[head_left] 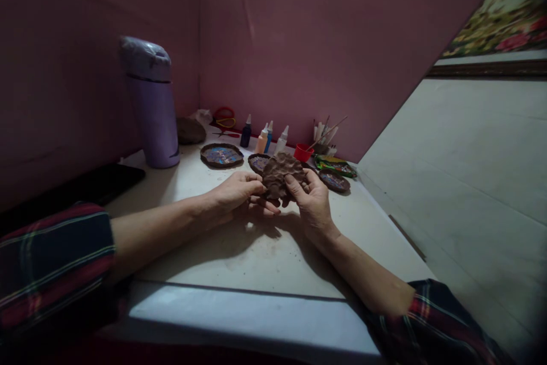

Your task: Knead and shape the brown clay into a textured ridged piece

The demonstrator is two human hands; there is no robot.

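A flattened, lumpy piece of brown clay (281,174) is held up over the white table, tilted towards me. My left hand (241,191) pinches its lower left edge between thumb and fingers. On the right side, my right hand (314,200) grips it, the thumb pressed on the front face and the fingers behind. Just behind the clay lies a small dark dish (258,163) with coloured marks, partly hidden by it.
A purple bottle (154,114) stands at the left. Beyond my hands are a larger painted dish (221,155), several paint bottles, a red cup (303,152), scissors (225,118), brushes, a green packet (337,166) and another dish (334,180). A clay lump (190,131) sits at the back left.
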